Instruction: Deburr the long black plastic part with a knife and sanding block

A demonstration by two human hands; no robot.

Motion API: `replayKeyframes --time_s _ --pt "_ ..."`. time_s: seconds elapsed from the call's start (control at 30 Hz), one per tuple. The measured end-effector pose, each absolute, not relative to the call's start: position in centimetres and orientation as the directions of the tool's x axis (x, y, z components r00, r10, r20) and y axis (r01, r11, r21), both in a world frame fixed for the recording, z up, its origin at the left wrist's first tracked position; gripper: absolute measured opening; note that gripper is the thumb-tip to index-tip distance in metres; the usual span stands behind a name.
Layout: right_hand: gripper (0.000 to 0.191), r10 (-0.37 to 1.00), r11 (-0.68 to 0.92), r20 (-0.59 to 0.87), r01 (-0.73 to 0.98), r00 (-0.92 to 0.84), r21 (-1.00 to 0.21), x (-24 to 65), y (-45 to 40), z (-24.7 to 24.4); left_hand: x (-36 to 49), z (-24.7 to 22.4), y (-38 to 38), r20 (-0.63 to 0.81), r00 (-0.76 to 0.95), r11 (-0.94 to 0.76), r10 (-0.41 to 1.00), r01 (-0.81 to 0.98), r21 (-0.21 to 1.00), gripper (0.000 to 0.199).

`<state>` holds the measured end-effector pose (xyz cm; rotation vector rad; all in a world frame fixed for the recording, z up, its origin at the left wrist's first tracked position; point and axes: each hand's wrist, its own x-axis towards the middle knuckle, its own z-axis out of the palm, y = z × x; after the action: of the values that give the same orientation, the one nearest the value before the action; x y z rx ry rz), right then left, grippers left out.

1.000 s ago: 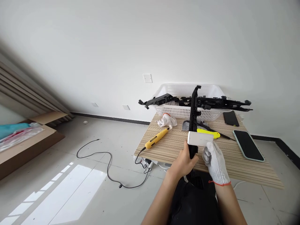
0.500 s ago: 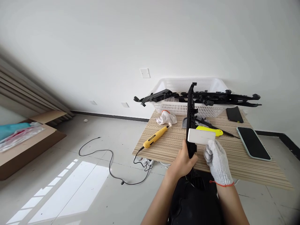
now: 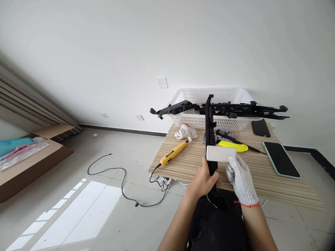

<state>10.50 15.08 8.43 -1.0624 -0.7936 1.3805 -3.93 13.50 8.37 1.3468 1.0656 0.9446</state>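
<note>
My bare left hand [image 3: 205, 178] is wrapped round the lower part of a long black plastic part [image 3: 210, 132], which stands up in front of me. My right hand [image 3: 242, 177], in a white knit glove with an orange cuff, pinches the right end of a flat white block [image 3: 221, 153]. The block lies across the front of the black part, just above my left hand; whether they touch is hard to tell. Behind the block a yellow-green cutter handle [image 3: 239, 146] rests on the table.
A white basket [image 3: 193, 121] bears several black plastic parts [image 3: 248, 108]. On the striped table [image 3: 188, 164] lie a yellow corded tool [image 3: 174, 153], a white glove [image 3: 185, 132], a phone [image 3: 282, 159] and a black flat item [image 3: 260, 128]. A cardboard box [image 3: 31, 160] is at left.
The black part, the white block and my right hand have moved slightly left. My left hand has shifted a little with the part, and both grips are unchanged.
</note>
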Motion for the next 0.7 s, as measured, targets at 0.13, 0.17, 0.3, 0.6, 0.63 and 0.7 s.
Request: replayKeyframes --time_s 0.13,0.17,0.3,0.6,0.63,0.7 --pt "0.039 0.99 -0.109 -0.133 -0.34 0.048 -0.934 10.6 15.0 8.5 -3.9 8.0 13.5 -0.078 0.298 0.079 0.951 0.006 0.997 0.041" --pt "0.039 0.99 -0.107 -0.13 -0.333 0.047 -0.937 10.6 15.0 8.5 -3.9 7.9 13.5 -0.076 0.301 0.077 0.951 0.008 0.997 0.041" --pt "0.041 0.993 -0.095 -0.112 -0.289 0.044 -0.953 10.5 14.9 8.5 -3.8 8.1 13.6 -0.051 0.296 0.039 0.954 0.048 0.998 0.038" --pt "0.041 0.969 -0.138 -0.204 -0.377 0.141 -0.916 10.4 15.7 8.3 -3.7 8.2 13.7 -0.061 0.31 0.051 0.949 0.04 0.998 0.04" --pt "0.042 0.965 -0.134 -0.209 -0.387 0.156 -0.912 10.3 15.9 8.3 -3.7 8.2 13.8 -0.067 0.316 0.058 0.946 0.041 0.998 0.04" --pt "0.042 0.966 -0.128 -0.203 -0.383 0.162 -0.915 10.3 16.0 8.2 -3.6 8.0 13.9 -0.067 0.318 0.055 0.946 0.048 0.997 0.045"
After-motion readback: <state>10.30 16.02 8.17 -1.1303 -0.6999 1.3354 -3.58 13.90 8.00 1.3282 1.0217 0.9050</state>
